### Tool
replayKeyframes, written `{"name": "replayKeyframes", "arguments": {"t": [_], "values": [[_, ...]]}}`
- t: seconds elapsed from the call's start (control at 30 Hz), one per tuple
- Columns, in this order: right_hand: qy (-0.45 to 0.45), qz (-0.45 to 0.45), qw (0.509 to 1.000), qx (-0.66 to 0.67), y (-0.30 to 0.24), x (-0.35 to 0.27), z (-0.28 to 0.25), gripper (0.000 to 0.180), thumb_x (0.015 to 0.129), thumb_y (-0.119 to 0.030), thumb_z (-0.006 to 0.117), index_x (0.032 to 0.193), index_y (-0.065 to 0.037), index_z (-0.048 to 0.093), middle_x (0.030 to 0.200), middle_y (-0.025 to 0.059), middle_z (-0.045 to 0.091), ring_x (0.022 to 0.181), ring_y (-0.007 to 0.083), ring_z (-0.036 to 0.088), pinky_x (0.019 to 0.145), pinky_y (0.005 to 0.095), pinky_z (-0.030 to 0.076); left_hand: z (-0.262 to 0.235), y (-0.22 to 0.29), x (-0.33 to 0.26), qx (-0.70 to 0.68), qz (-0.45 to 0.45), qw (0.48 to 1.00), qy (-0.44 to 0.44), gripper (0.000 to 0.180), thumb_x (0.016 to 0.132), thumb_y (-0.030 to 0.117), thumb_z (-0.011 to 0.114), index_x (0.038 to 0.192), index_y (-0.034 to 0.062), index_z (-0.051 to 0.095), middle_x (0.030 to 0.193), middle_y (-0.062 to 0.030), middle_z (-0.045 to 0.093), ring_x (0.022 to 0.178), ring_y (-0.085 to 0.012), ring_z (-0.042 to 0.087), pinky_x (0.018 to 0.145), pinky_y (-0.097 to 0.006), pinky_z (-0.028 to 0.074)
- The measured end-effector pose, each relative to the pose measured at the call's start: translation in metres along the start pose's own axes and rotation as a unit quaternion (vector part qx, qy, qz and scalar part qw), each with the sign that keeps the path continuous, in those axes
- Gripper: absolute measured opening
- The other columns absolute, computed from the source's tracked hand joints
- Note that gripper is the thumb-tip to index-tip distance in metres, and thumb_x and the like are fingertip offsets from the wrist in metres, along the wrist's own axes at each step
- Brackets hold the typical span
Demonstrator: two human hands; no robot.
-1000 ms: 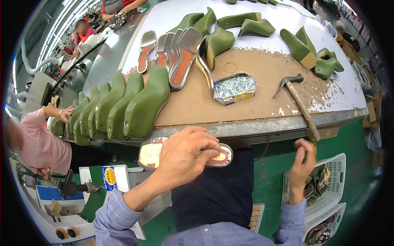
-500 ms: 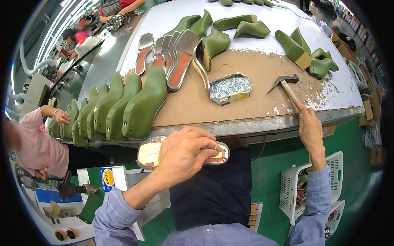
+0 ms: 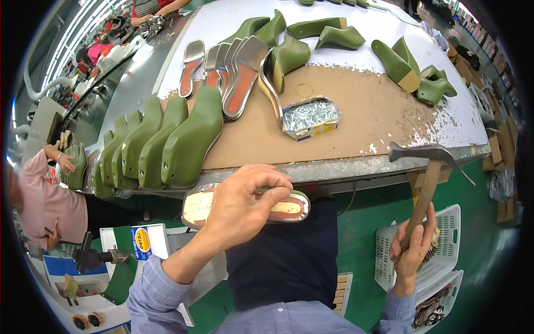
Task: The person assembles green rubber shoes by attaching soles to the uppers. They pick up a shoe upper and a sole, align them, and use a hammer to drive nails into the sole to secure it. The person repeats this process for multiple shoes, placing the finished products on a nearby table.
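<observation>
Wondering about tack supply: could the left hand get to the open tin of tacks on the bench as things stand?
Probably not freely: the left hand is closed around a shoe insole below the bench edge. The tin of tacks lies uncovered on the brown board, with nothing between.

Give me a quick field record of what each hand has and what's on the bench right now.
left hand: grips an insole at the bench edge
right hand: holds a hammer by its wooden handle, head up
bench: brown board top, metal front edge
tin: open, full of small nails, mid-bench
lasts: green, in a row at the left
insoles on bench: stacked behind the lasts
co-worker: pink sleeve, far left
</observation>
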State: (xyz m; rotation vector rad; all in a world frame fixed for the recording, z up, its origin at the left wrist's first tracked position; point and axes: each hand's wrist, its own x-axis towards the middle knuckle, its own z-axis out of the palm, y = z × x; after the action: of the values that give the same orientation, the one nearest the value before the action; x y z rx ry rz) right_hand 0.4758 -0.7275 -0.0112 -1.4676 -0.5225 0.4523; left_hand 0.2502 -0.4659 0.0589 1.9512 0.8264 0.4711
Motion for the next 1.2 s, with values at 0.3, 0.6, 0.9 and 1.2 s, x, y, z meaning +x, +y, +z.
{"name": "replayKeyframes", "arguments": {"t": [0.3,0.6,0.9,1.2], "values": [[0.075,0.031,0.997,0.014,-0.004,-0.001,-0.004,0.056,0.111,-0.036,0.039,0.161,-0.016,0.022,0.075,0.0032,0.047,0.040,0.0048,0.036,0.033,0.0195,0.034,0.003,-0.008,-0.003,0.128,0.091,0.987,-0.017,0.008,0.085,0.013,0.076,0.093,0.0115,0.079,0.107,-0.0039,0.076,0.115,-0.0265,0.065,0.099,-0.039,0.051],[0.059,0.049,0.997,0.001,0.002,-0.004,-0.006,0.054,0.112,-0.034,0.038,0.160,-0.016,0.023,0.076,0.0032,0.047,0.041,0.0045,0.037,0.033,0.0189,0.033,0.006,-0.010,-0.003,0.209,0.098,0.973,-0.026,0.010,0.084,0.019,0.078,0.093,0.0173,0.082,0.106,0.0017,0.075,0.113,-0.0231,0.065,0.094,-0.039,0.052],[0.054,0.050,0.997,0.002,0.005,-0.007,-0.009,0.054,0.112,-0.034,0.038,0.160,-0.016,0.024,0.075,0.0034,0.047,0.040,0.0047,0.037,0.033,0.0191,0.032,0.007,-0.009,-0.002,0.215,0.094,0.972,-0.032,0.010,0.083,0.019,0.078,0.093,0.0184,0.082,0.105,0.0021,0.075,0.111,-0.0230,0.065,0.094,-0.039,0.052],[-0.065,-0.009,0.994,-0.082,-0.001,-0.016,-0.010,0.057,0.110,-0.032,0.044,0.158,-0.010,0.022,0.073,0.0044,0.050,0.041,0.0061,0.038,0.037,0.0207,0.031,0.008,-0.009,-0.003,0.218,0.135,0.966,-0.018,0.008,0.082,0.016,0.078,0.090,0.0151,0.080,0.103,0.0007,0.074,0.107,-0.0235,0.066,0.091,-0.039,0.053]]}}
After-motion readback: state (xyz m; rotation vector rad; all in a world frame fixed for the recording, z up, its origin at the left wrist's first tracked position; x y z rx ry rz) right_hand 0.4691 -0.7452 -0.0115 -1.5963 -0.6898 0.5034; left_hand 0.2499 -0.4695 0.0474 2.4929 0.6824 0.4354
